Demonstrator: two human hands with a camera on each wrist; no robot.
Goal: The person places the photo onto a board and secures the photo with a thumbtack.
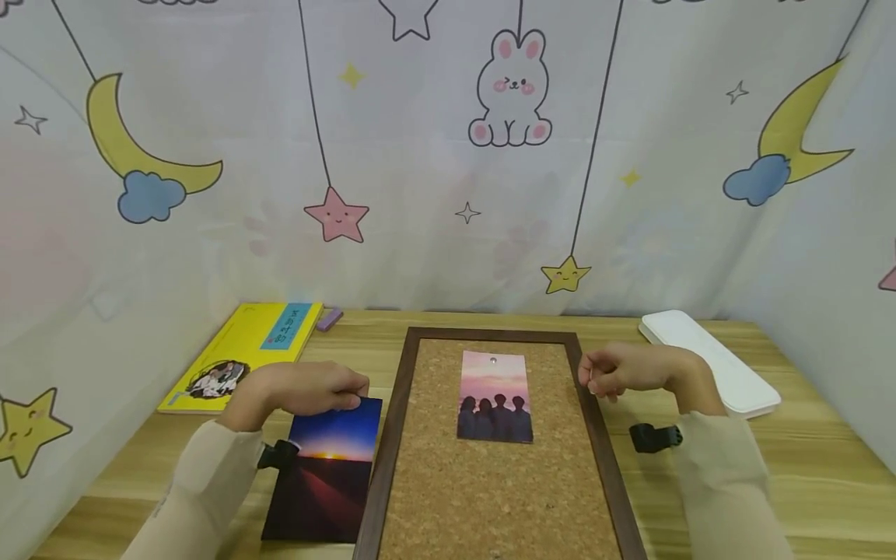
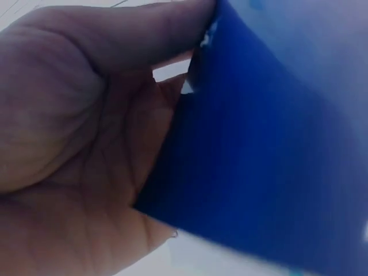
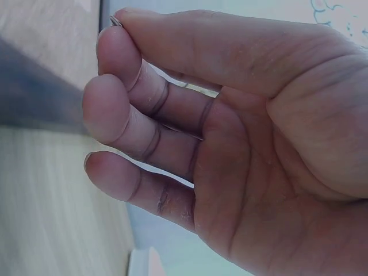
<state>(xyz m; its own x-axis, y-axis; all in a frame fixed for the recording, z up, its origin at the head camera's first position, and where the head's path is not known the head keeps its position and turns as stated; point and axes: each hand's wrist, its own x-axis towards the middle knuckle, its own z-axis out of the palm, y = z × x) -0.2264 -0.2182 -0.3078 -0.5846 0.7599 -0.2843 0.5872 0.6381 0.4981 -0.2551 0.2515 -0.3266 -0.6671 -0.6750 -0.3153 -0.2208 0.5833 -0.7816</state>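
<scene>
My left hand pinches the top edge of a sunset photo print, its blue sky above a dark field. In the left wrist view the thumb lies along the print's blue edge, and the print bends slightly. My right hand is over the right side of a brown-framed cork board. Between its thumb and index fingertip it pinches a small silvery thumbtack; the other fingers are loosely bent. A pink photo of several silhouettes hangs on the cork by a round silvery tack.
A yellow book lies at the back left, with a small purple block by its corner. At the back right rests a long white case. A patterned curtain closes off the table's far side.
</scene>
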